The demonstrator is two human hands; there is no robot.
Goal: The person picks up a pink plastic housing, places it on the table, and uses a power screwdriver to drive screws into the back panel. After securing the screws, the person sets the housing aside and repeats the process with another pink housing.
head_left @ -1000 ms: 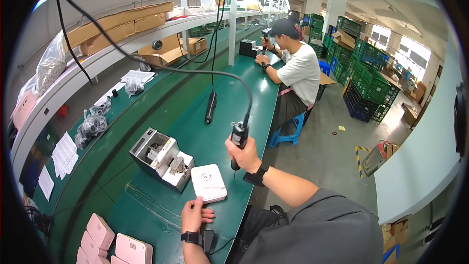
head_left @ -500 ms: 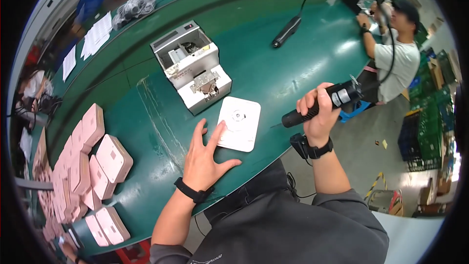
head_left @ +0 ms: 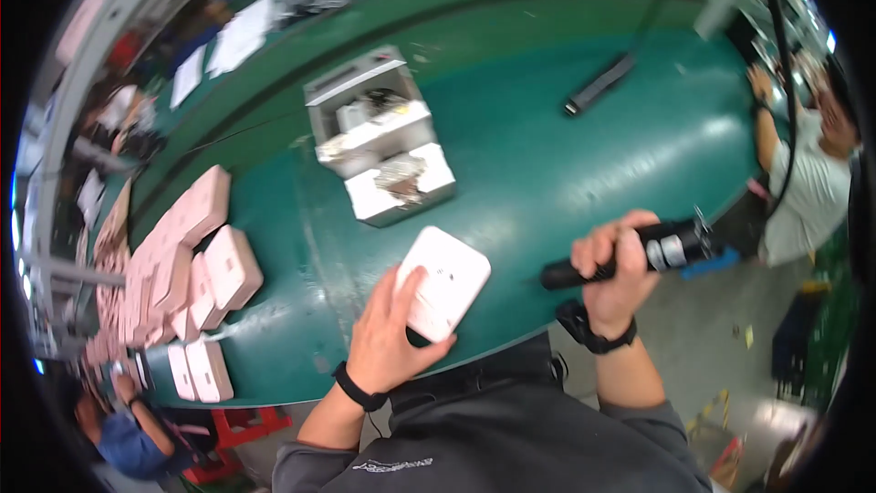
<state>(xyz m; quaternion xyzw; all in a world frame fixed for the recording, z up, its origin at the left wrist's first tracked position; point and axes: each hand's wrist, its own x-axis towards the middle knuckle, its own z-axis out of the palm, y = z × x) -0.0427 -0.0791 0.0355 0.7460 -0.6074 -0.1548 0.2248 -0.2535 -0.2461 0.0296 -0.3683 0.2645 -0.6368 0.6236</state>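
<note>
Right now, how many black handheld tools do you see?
2: one black tool in the right hand, a second black tool over the green bench. Blur at the far right may hide others.

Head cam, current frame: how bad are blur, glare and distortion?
Head view: motion blur softens the grey-and-white machine and loose papers; head view: glare streaks the green table, right of centre; head view: the white case looks washed out, its top detail faint; head view: fisheye bows the table's near edge, corners go black.
</note>
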